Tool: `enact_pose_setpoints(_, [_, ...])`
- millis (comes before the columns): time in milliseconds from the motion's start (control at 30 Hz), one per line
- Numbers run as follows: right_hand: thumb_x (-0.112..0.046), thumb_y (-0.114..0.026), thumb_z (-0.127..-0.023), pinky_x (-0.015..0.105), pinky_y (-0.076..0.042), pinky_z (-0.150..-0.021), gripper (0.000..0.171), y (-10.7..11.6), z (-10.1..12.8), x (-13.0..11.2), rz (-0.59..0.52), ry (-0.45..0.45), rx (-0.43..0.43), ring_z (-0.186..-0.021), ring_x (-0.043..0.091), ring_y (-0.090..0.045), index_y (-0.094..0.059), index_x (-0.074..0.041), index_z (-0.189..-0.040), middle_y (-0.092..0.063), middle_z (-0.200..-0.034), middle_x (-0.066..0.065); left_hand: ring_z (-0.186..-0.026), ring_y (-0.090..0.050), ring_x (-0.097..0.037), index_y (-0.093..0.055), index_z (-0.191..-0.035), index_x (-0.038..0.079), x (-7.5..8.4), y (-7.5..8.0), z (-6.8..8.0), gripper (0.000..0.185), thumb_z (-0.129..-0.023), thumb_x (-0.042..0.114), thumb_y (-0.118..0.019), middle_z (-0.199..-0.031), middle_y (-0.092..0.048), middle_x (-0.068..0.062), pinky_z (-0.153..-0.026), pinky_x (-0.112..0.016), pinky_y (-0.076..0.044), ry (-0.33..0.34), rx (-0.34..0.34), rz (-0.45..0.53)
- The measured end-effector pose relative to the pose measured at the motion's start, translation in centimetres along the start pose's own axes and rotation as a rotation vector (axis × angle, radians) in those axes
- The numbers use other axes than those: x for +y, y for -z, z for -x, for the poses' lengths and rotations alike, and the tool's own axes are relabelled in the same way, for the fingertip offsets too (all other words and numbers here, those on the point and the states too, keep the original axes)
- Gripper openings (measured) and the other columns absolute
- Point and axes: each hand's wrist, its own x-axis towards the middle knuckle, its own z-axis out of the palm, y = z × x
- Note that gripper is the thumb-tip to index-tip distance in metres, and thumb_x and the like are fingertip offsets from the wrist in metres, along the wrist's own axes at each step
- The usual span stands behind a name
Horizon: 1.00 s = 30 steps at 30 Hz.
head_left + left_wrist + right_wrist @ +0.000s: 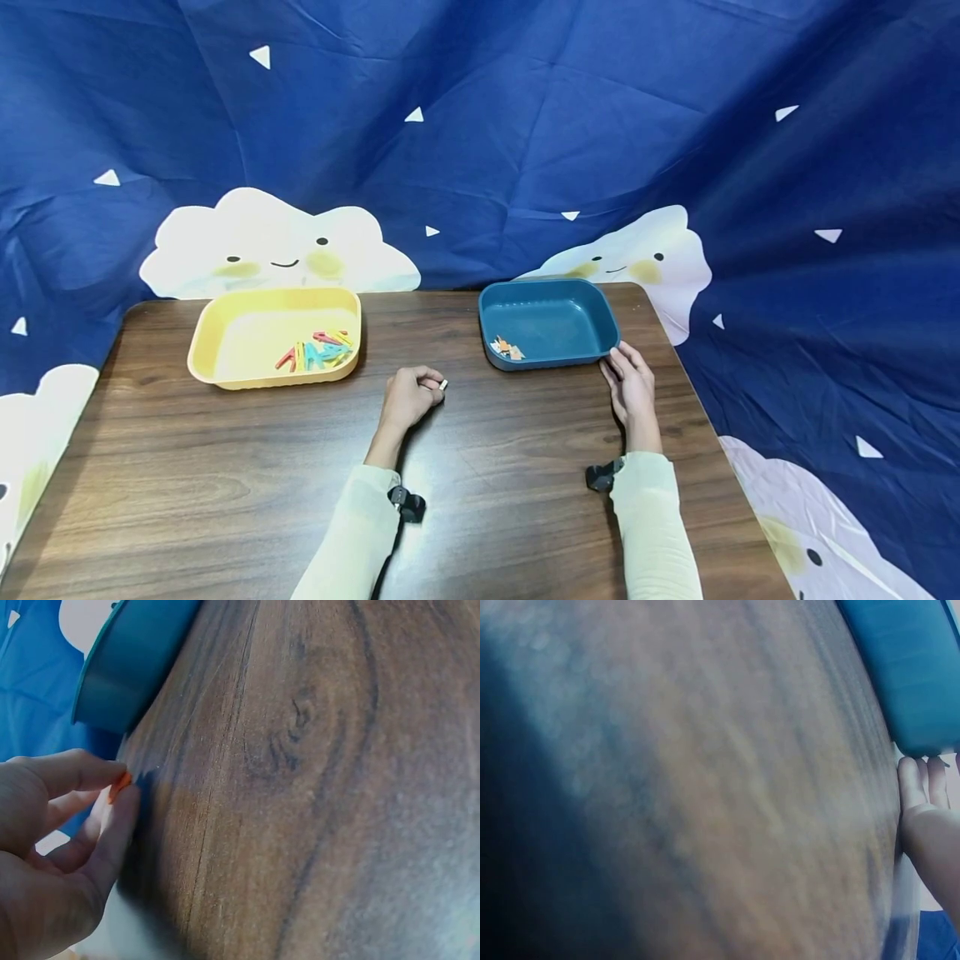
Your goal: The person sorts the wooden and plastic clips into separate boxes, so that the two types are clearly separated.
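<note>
while the wooden table (225, 467) fills the lower frame, the yellow tray (225, 333) left of centre keeps most of the coloured clips (318, 350), and the blue tray (555, 312) right of centre holds only a few pieces (506, 348), so the sorting looks barely begun. the right hand (632, 390), fingers straight, touches the blue tray's near corner. the left hand (408, 398) is curled, pinching a small orange clip (118, 786) at centre frame.
</note>
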Motion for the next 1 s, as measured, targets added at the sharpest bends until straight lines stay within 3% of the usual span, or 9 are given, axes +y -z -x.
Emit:
enact_pose_setpoints(400, [-0.01, -0.061, -0.102, 0.039, -0.038, -0.114, 0.036, -0.1, 0.2, -0.1, 0.004, -0.001, -0.005, -0.122, 0.02, -0.054, -0.054, 0.0, -0.137, -0.061, -0.12, 0.002, -0.066, -0.065, -0.005, -0.079, -0.089, 0.008, 0.2, 0.0, -0.2, 0.019, -0.074, -0.003, -0.076, -0.078, -0.073, 0.0, -0.076, -0.031, -0.052, -0.019, 0.041, 0.075])
enact_pose_setpoints(700, [-0.01, -0.061, -0.102, 0.04, -0.037, -0.115, 0.033, -0.1, 0.3, -0.2, 0.008, -0.001, -0.01, -0.122, 0.019, -0.054, -0.057, -0.003, -0.134, -0.061, -0.119, 0.001, -0.066, -0.065, -0.007, -0.078, -0.09, 0.007, 1.3, 0.1, -0.8, 0.018, -0.076, -0.005, -0.077, -0.076, -0.069, 0.005, -0.073, -0.026, -0.053, -0.003, 0.056, 0.135])
enact_pose_setpoints(1000, [-0.009, -0.061, -0.102, 0.04, -0.038, -0.114, 0.03, 0.0, 0.2, 0.0, 0.008, 0.009, -0.014, -0.118, 0.018, -0.057, -0.058, -0.003, -0.132, -0.062, -0.119, 0.002, -0.068, -0.065, -0.007, -0.078, -0.095, 0.005, 2.5, 0.4, -1.3, 0.016, -0.08, -0.002, -0.079, -0.082, -0.073, -0.003, -0.064, -0.02, -0.051, -0.009, 0.05, 0.213])
